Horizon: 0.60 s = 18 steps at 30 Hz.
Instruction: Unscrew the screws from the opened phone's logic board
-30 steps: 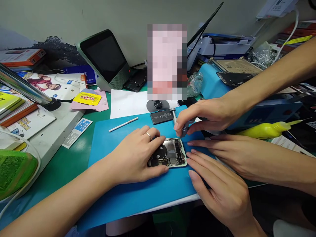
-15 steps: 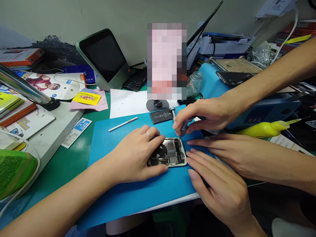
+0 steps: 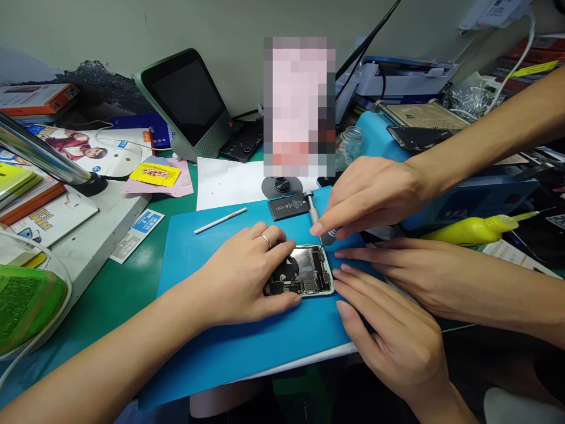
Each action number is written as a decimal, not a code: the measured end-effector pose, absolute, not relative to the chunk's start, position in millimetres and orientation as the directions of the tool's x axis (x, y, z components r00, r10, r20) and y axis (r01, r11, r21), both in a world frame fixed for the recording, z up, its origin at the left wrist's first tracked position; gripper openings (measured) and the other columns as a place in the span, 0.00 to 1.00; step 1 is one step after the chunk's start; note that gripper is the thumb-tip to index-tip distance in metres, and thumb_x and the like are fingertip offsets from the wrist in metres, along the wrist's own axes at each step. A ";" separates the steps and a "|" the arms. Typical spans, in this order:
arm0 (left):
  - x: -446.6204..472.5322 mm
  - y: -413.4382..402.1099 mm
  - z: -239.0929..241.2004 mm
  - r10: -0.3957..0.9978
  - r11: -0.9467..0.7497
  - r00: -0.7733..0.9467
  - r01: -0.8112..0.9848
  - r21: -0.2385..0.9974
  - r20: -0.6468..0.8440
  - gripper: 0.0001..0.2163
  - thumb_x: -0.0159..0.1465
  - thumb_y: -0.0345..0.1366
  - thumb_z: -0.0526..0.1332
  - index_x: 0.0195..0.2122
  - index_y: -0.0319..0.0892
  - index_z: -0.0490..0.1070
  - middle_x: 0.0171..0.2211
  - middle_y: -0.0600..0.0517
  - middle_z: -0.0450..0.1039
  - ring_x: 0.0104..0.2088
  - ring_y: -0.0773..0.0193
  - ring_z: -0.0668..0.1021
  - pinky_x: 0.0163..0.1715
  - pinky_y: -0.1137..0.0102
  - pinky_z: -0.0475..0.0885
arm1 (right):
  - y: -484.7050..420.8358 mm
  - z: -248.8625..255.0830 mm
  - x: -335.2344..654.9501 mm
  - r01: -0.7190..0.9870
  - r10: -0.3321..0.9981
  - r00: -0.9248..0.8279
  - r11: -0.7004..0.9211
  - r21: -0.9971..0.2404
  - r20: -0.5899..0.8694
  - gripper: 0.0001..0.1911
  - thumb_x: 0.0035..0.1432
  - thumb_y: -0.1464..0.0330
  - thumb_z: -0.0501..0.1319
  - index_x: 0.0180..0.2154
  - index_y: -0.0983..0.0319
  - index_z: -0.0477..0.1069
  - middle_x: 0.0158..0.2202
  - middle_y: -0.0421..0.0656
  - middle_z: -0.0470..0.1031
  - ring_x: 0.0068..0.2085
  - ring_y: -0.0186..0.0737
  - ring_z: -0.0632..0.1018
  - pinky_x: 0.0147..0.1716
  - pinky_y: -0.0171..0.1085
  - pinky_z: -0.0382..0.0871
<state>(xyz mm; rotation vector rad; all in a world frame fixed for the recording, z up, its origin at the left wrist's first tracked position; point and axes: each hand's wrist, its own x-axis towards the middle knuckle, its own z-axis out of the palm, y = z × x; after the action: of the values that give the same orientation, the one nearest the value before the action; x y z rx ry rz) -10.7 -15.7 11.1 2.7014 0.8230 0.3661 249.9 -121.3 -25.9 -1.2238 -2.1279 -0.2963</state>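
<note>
Left hand (image 3: 245, 277) clamps the opened phone (image 3: 314, 268) by its left end, toward the blue mat's (image 3: 247, 344) right edge; right hand (image 3: 397, 330) lies outstretched alongside!

Over there, the person's left hand (image 3: 242, 277) spans an opened phone (image 3: 309, 265) on the blue mat (image 3: 212, 353). The right hand (image 3: 395, 335) has its fingers stretched to the phone's right end. A co-worker's hand (image 3: 375, 191) leans in by a grey tool (image 3: 311, 206), above the phone's far corner. Beyond the phone lie a battery (image 3: 286, 208) and a white stick (image 3: 220, 221).
</note>
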 end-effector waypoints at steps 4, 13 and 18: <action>-10.7 -15.4 11.3 0.577 -0.790 0.804 0.506 0.347 0.143 0.23 0.71 0.54 0.65 0.55 0.38 0.78 0.50 0.41 0.77 0.43 0.50 0.76 0.43 0.54 0.75 | -121.2 -23.8 249.6 0.837 0.689 -0.338 0.532 -0.131 0.641 0.11 0.69 0.74 0.66 0.51 0.62 0.83 0.50 0.48 0.89 0.52 0.48 0.90 0.55 0.43 0.86; -10.1 -14.8 11.8 0.582 -0.785 0.802 0.509 0.354 0.137 0.24 0.71 0.54 0.65 0.56 0.38 0.77 0.51 0.41 0.77 0.43 0.50 0.76 0.44 0.53 0.75 | -122.0 -21.7 246.7 0.829 0.692 -0.336 0.540 -0.148 0.639 0.11 0.69 0.74 0.67 0.51 0.63 0.83 0.50 0.47 0.89 0.53 0.48 0.89 0.56 0.42 0.87; -10.8 -14.6 11.3 0.582 -0.786 0.802 0.511 0.349 0.137 0.25 0.70 0.53 0.66 0.57 0.37 0.77 0.51 0.42 0.77 0.43 0.49 0.76 0.44 0.53 0.75 | -123.9 -24.1 248.3 0.831 0.685 -0.338 0.540 -0.138 0.646 0.11 0.69 0.75 0.67 0.51 0.65 0.83 0.49 0.48 0.89 0.53 0.48 0.89 0.57 0.41 0.86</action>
<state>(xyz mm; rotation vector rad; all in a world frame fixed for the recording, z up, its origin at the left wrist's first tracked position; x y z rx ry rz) -10.8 -14.6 11.3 2.6947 0.8376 0.3428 248.3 -123.9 -24.1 -1.2187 -2.1141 -0.2833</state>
